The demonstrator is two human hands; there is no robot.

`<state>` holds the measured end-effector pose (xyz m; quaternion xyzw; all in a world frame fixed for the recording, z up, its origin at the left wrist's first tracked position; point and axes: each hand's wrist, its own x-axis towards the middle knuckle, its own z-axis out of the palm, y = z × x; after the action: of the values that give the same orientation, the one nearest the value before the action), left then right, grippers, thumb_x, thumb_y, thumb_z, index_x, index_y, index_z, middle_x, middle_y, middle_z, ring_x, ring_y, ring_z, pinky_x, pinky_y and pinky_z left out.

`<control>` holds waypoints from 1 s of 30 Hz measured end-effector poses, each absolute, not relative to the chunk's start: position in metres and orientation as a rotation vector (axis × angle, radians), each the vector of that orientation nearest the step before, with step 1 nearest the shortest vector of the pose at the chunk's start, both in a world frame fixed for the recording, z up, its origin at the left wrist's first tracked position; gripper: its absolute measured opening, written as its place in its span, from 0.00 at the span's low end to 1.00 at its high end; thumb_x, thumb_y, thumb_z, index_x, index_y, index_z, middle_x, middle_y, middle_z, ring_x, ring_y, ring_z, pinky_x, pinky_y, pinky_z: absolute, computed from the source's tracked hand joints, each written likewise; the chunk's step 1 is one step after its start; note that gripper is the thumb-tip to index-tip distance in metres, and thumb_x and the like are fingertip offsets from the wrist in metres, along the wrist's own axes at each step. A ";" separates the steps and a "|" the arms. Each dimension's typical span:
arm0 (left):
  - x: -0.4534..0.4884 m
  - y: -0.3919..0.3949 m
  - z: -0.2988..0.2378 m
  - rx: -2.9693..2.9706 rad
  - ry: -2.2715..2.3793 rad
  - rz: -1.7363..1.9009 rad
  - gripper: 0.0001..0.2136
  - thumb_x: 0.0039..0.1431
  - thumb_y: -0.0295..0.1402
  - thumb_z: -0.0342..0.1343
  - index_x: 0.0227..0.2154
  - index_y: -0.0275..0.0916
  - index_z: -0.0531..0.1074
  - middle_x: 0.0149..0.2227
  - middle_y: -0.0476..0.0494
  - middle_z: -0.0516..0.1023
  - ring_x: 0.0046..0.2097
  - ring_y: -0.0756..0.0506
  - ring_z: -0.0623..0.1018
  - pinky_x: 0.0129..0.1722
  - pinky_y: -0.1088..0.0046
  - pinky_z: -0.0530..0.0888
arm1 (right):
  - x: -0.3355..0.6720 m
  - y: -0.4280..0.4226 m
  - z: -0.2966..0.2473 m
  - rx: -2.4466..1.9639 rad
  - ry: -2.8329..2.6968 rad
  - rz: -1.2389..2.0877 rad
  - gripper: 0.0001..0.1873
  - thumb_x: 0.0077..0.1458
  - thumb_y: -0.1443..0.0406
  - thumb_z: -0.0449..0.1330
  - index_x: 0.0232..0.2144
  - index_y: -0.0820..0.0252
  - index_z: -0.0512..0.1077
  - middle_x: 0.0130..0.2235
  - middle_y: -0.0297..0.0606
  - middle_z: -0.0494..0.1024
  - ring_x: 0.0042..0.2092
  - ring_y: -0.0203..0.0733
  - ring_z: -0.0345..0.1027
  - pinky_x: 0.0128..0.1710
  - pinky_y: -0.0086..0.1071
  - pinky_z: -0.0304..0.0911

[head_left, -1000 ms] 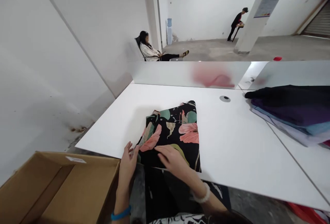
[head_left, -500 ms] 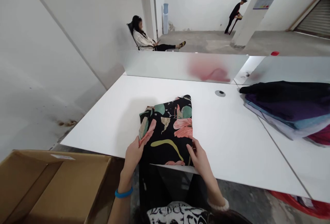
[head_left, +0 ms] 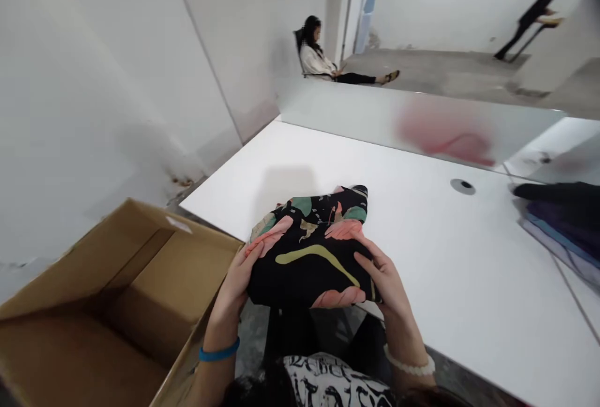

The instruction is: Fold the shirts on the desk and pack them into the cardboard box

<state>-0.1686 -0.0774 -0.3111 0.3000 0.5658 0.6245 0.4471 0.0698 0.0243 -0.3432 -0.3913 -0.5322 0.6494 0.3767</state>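
Observation:
A folded black garment with pink and green flowers [head_left: 312,247] is raised off the near edge of the white table [head_left: 422,251]. My left hand [head_left: 237,279] grips its left side, with a blue band on the wrist. My right hand [head_left: 387,282] grips its right side, thumb on top, with a white bead bracelet on the wrist. Both hands are closed on the cloth. Below and to the left stands an open cardboard box [head_left: 117,313] with nothing visible inside.
A stack of folded dark, purple and blue cloths [head_left: 562,222] lies at the table's right. A frosted divider [head_left: 422,125] runs along the back. One person sits in a chair [head_left: 319,57] beyond it; another stands far right [head_left: 539,10]. A cable hole [head_left: 462,186] sits mid-table.
Both hands closed on the sides of the folded garment and lifted it off the table edge toward me. The view swung left, bringing more of the box into sight.

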 end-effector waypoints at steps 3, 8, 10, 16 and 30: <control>-0.175 -0.109 -0.279 0.826 1.449 1.612 0.19 0.61 0.43 0.49 0.48 0.39 0.75 0.56 0.42 0.72 0.61 0.39 0.67 0.63 0.63 0.60 | 0.039 0.027 -0.314 -0.915 -1.279 1.813 0.21 0.52 0.58 0.63 0.49 0.51 0.74 0.54 0.36 0.73 0.56 0.51 0.64 0.56 0.44 0.61; -0.202 -0.171 -0.253 0.773 1.831 1.786 0.19 0.61 0.43 0.47 0.46 0.38 0.76 0.52 0.44 0.76 0.56 0.37 0.71 0.60 0.59 0.63 | -0.037 0.023 -0.272 -0.642 -1.540 1.896 0.18 0.53 0.61 0.60 0.48 0.53 0.74 0.51 0.36 0.76 0.53 0.49 0.68 0.55 0.45 0.63; -0.217 -0.195 -0.251 0.745 1.950 1.863 0.20 0.60 0.43 0.47 0.46 0.36 0.75 0.51 0.44 0.76 0.56 0.36 0.71 0.60 0.58 0.63 | -0.075 0.018 -0.260 -0.480 -1.599 1.966 0.18 0.53 0.63 0.59 0.47 0.54 0.74 0.51 0.35 0.75 0.54 0.48 0.67 0.56 0.45 0.62; -0.283 -0.249 -0.247 0.637 1.984 2.119 0.18 0.57 0.41 0.51 0.44 0.35 0.76 0.47 0.42 0.78 0.54 0.38 0.73 0.59 0.59 0.64 | -0.208 0.002 -0.244 -0.083 -1.666 2.230 0.19 0.50 0.66 0.59 0.47 0.57 0.73 0.49 0.34 0.76 0.53 0.44 0.68 0.57 0.42 0.60; -0.351 -0.309 -0.303 0.589 2.475 1.825 0.25 0.62 0.43 0.45 0.58 0.36 0.62 0.61 0.35 0.64 0.62 0.41 0.65 0.59 0.63 0.62 | -0.354 -0.040 -0.304 0.228 -1.970 2.197 0.15 0.51 0.66 0.58 0.43 0.61 0.73 0.48 0.36 0.76 0.49 0.38 0.69 0.54 0.37 0.62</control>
<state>-0.3511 -0.3087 -0.3031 0.1882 0.7904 0.5829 0.0050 -0.3537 -0.0404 -0.3043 0.0768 -0.6628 0.7393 0.0910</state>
